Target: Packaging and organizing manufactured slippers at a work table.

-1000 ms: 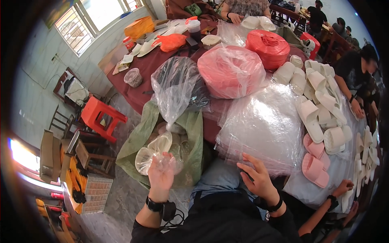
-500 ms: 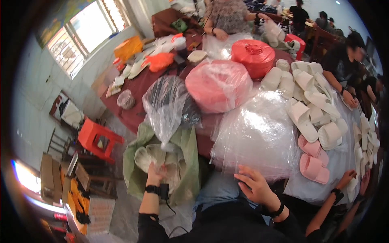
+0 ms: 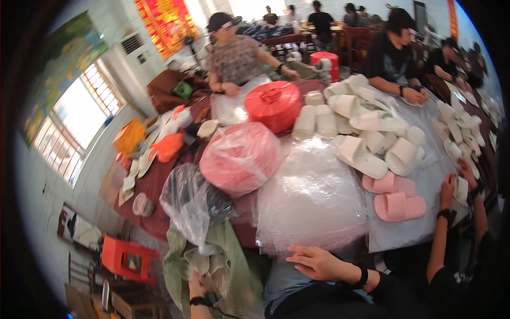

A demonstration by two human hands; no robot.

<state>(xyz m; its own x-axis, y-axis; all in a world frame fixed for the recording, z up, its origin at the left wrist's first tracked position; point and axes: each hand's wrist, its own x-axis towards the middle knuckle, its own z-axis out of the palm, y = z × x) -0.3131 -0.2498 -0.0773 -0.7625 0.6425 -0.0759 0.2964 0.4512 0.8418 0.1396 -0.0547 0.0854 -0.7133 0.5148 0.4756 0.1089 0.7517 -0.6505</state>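
My left hand (image 3: 197, 285) is down inside a green woven sack (image 3: 236, 266), against white slippers in clear plastic bags (image 3: 215, 266). Its fingers are blurred and partly hidden, so I cannot make out a grip. My right hand (image 3: 319, 263) hovers above my lap at the near table edge, fingers stretched out to the left and nothing in them. Just beyond it lies a stack of clear plastic bags (image 3: 313, 196). White slippers (image 3: 361, 157) are heaped past the stack, and a pair of pink slippers (image 3: 399, 207) lies to its right.
A bag with dark contents (image 3: 196, 196), a wrapped pink roll (image 3: 239, 159) and a red roll (image 3: 272, 106) crowd the table's left. Another person's hands (image 3: 456, 189) handle a white slipper at right. More people sit across the table. A red stool (image 3: 127, 258) stands left.
The view has swung up and to the right, bringing more of the far room in. My right hand has turned, its fingers now pointing left. My left hand stays in the sack.
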